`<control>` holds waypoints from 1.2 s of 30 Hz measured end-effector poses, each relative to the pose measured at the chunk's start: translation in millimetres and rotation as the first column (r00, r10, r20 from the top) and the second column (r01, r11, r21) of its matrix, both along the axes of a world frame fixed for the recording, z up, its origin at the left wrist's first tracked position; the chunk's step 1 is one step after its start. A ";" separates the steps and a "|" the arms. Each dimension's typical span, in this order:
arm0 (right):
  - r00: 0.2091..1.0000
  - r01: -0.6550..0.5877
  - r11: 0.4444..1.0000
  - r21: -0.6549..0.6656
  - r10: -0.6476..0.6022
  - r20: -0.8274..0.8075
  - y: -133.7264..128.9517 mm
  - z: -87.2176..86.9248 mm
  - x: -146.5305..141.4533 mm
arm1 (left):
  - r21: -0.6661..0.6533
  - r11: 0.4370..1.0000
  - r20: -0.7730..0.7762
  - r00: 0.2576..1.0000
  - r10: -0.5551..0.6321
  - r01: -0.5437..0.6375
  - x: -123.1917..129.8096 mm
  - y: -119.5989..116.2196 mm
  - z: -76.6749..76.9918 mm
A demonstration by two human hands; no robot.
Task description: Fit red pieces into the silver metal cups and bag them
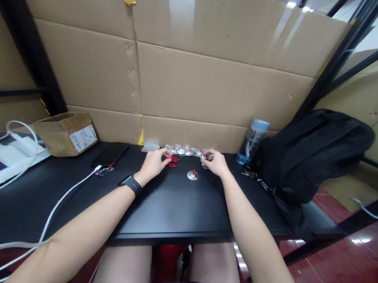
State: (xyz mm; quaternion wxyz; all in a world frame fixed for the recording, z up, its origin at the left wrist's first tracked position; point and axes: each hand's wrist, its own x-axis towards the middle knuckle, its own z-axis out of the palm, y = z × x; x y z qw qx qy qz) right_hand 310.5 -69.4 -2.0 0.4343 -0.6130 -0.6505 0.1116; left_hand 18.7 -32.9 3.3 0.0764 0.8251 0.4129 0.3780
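Observation:
On the black table (175, 207), a clear round suction cup (192, 175) with a red piece standing up from its middle lies between my hands. My left hand (153, 164) is at a small pile of red pieces (173, 160), thumb and fingertips pinched together on one of them. Further right, my right hand (216, 163) has its fingers curled round another clear suction cup (204, 164), mostly covered by the fingers. Behind both hands, several clear suction cups (181, 150) with red parts stand in a row along the cardboard wall.
Left of the hands are a clear plastic case (150, 145), a black phone (110, 154), a white cable (65, 191) and an opened cardboard box (66, 134). A blue-capped water bottle (252, 141), keys (248, 171) and a black backpack (313, 150) stand to the right.

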 end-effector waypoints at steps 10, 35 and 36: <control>0.811 -0.390 0.896 0.213 0.444 -0.381 -20.8 15.7 -70.3 | -0.029 0.996 0.262 0.962 -0.079 0.089 14.5 -28.5 20.7; 0.680 -0.465 0.869 0.170 0.474 -0.560 -33.3 17.8 -85.9 | 0.275 0.961 0.043 0.999 0.015 -0.026 19.7 -41.9 19.9; 0.670 -0.464 0.869 0.171 0.470 -0.575 -33.8 18.1 -86.8 | 0.292 0.956 0.030 0.999 0.014 -0.022 19.1 -42.0 19.9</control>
